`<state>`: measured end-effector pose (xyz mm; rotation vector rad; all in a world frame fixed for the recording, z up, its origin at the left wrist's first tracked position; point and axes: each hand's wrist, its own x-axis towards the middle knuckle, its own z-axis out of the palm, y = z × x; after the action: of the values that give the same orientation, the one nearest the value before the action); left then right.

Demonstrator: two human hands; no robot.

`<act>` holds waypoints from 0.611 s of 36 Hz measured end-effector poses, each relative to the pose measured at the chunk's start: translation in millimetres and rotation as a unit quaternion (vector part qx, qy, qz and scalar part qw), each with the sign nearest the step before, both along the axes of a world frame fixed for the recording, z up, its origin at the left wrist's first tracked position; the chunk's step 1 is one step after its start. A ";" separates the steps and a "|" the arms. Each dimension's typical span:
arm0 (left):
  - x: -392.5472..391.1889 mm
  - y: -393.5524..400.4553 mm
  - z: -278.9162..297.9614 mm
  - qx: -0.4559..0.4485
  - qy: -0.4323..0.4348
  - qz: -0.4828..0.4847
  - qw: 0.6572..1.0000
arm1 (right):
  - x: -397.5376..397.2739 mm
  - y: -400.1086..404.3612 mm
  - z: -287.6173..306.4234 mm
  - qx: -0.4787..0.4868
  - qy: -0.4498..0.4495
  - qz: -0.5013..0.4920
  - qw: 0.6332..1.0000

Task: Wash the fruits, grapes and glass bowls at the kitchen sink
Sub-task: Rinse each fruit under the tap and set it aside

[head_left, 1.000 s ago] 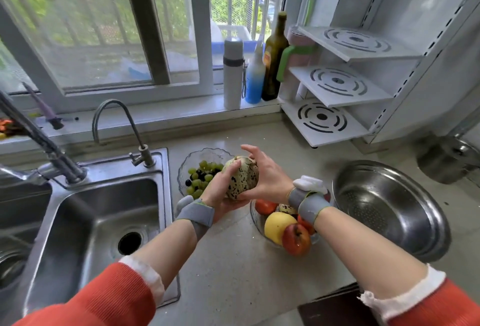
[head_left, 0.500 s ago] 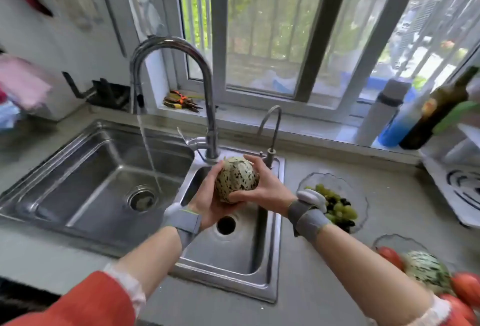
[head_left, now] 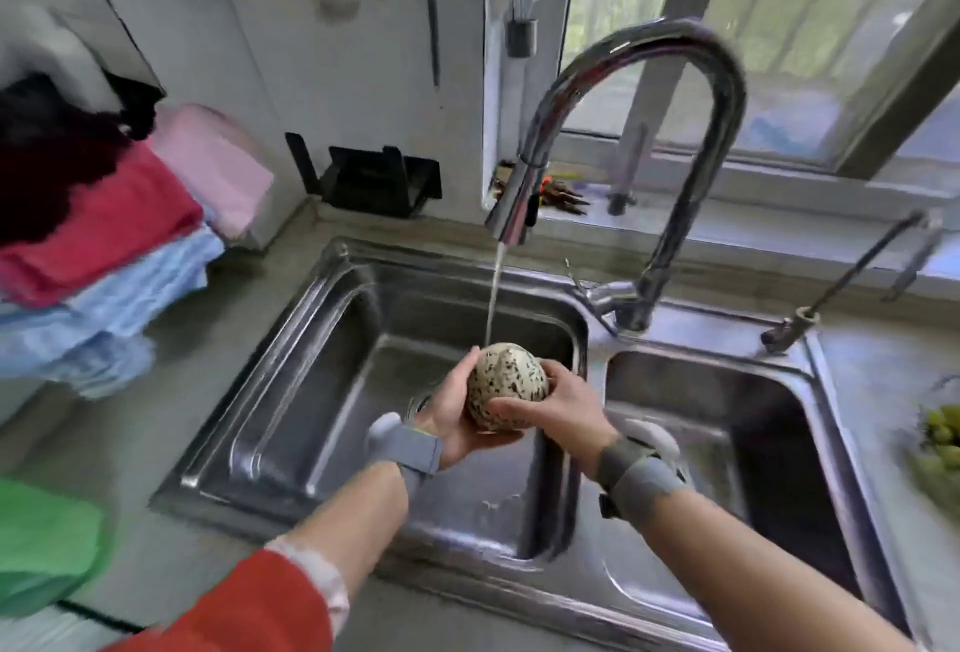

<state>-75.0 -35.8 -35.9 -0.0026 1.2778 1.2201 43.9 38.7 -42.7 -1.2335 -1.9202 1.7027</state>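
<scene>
A pale melon with dark speckles (head_left: 506, 381) is held over the left basin of the steel sink (head_left: 311, 391). My left hand (head_left: 457, 417) cups it from below and the left. My right hand (head_left: 561, 407) grips it from the right, fingers curled across its front. Water runs from the tall curved faucet (head_left: 675, 132) and its stream (head_left: 492, 298) lands on the melon's top. Green grapes (head_left: 943, 436) in a glass bowl show at the far right edge, blurred.
The right basin (head_left: 737, 443) lies under my right forearm. A small second tap (head_left: 841, 282) stands behind it. Folded red, pink and blue cloths (head_left: 104, 236) pile up on the left counter. A green thing (head_left: 47, 542) sits at the lower left.
Both hands carried the melon left, from above the fruit bowls across the right basin to under the running water in the left basin. The view swung left with them.
</scene>
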 end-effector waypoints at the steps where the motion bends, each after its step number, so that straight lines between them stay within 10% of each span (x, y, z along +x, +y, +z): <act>1: -12.1 2.4 -7.3 -0.004 -0.004 0.000 1.000 | -13.4 -0.1 -8.4 -0.014 -0.004 -0.015 1.000; 17: -98.2 63.3 -112.5 -0.054 -0.044 0.012 0.998 | -106.8 33.2 -89.9 -0.175 0.007 -0.091 0.980; 22: -90.3 82.1 -116.1 -0.022 0.080 0.073 0.994 | -123.1 48.7 -92.9 -0.146 -0.021 -0.141 0.979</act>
<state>-165.3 46.3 -152.0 -0.0316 1.4650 1.3380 -79.2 87.5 -135.6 -1.5719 -1.4633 1.8592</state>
